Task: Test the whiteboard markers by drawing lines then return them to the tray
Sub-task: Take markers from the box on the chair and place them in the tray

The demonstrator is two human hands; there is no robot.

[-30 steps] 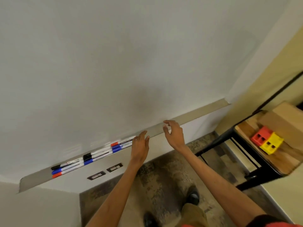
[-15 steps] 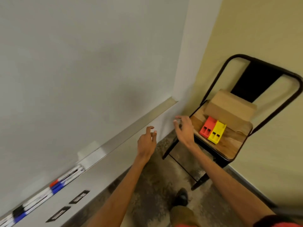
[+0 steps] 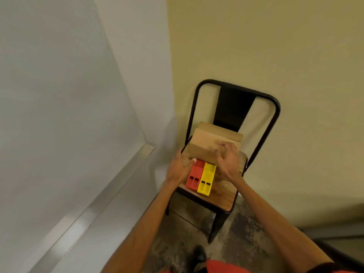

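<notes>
No markers show in the head view at this moment. The whiteboard point(image 3: 59, 115) fills the left side, and its metal tray point(image 3: 118, 184) runs along the bottom edge with nothing on the visible stretch. My left hand point(image 3: 180, 167) hovers over the left edge of a chair seat with relaxed fingers, its thumb tip at the red block point(image 3: 195, 177). My right hand point(image 3: 228, 158) hangs over the front of a cardboard box point(image 3: 206, 142), fingers loosely curled and holding nothing.
A black metal chair point(image 3: 273, 123) with a wooden seat point(image 3: 224, 200) stands in the corner against the yellow wall. A yellow block point(image 3: 206, 179) lies beside the red one. My shoe point(image 3: 199, 257) is on the mottled floor below.
My view swung right, away from the markers on the tray toward the chair. Both hands left the tray and moved over the chair seat, box and blocks.
</notes>
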